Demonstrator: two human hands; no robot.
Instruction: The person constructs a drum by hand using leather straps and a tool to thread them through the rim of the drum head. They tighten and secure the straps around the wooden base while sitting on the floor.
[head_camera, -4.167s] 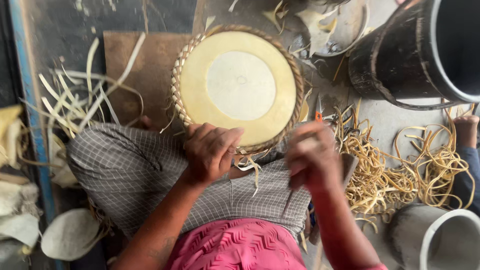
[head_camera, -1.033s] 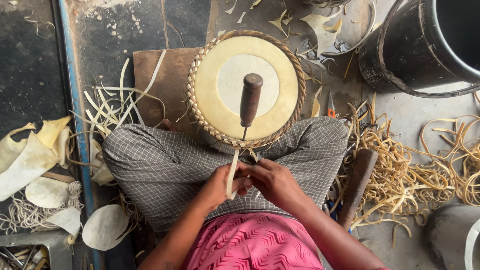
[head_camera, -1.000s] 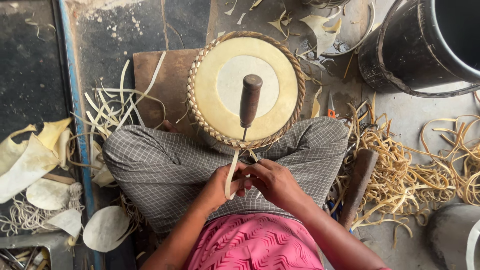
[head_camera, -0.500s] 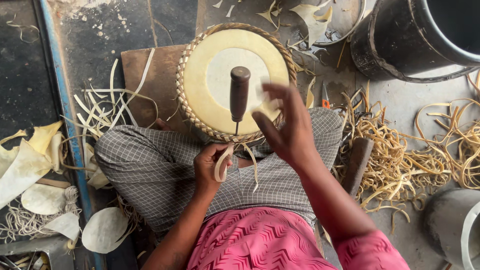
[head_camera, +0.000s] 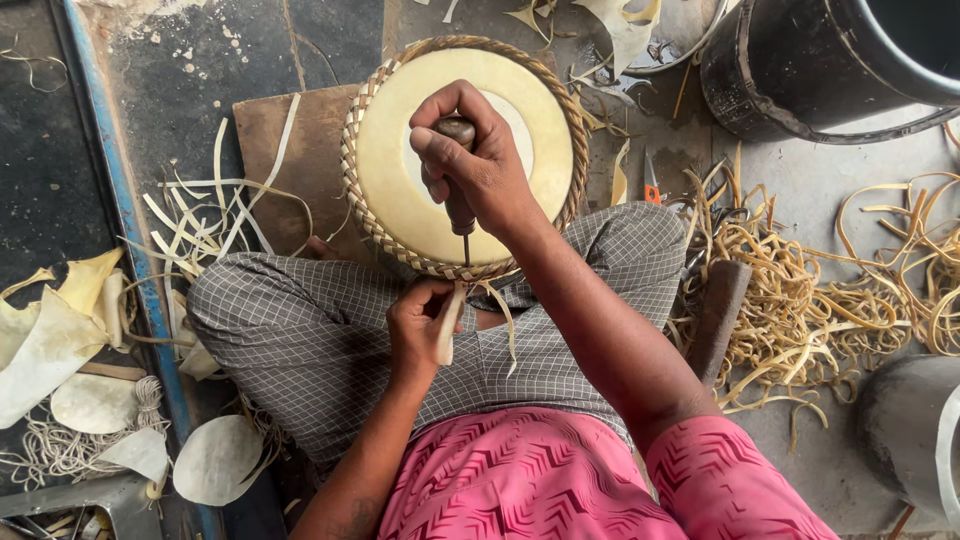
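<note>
The right hand (head_camera: 480, 165) is closed tight around the wooden handle of an awl (head_camera: 458, 190). Its thin metal point sits at the woven rim of the round drum (head_camera: 400, 170), which rests against the person's knees. The left hand (head_camera: 418, 330) pinches a pale strip (head_camera: 447, 325) just under that point. The point could slip and poke the left fingers, because they are so close. Curly strips (head_camera: 800, 290) and a black bucket (head_camera: 800, 70) crowd the floor nearby.
</note>
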